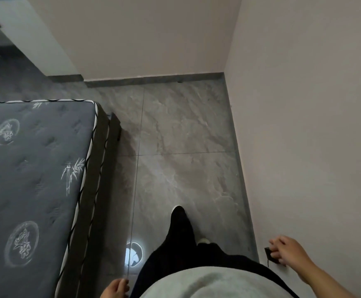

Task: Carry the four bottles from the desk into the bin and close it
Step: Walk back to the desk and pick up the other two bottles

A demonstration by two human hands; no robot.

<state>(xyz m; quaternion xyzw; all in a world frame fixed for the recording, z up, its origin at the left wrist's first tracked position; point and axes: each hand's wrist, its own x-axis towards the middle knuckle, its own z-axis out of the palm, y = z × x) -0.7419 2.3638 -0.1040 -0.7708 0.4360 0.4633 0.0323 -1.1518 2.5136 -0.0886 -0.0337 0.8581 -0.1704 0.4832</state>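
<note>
- The person stands on a grey marbled tile floor [186,136], looking down; a black trouser leg [180,229] reaches forward at lower centre, with the pale tip of a shoe [204,240] showing just right of it.
- The left hand [116,288] sits at the bottom edge, left of centre, cut off by the frame. Its fingers are curled in loosely; nothing shows in it, though the palm is hidden.
- The right hand [287,251] is at lower right, against the wall [304,125]. Its fingers are bent over a small dark plate [270,255] on the wall, touching it. What the plate is I cannot tell; whether the fingers pinch it or only rest on it is unclear.
- A dark quilted mattress [31,168] with white printed emblems and black-and-white piping fills the left side, running off the left and bottom edges. A dark bed frame [113,132] lies along its right side.
- A bright round reflection [134,253] lies on the floor at lower centre, partly covered by the leg.
- At upper left a white piece of furniture [35,35] is blurred and cut off; its kind cannot be made out.
- A grey top [207,284] fills the bottom centre.
- No bottle, desk or bin can be seen in this view.
</note>
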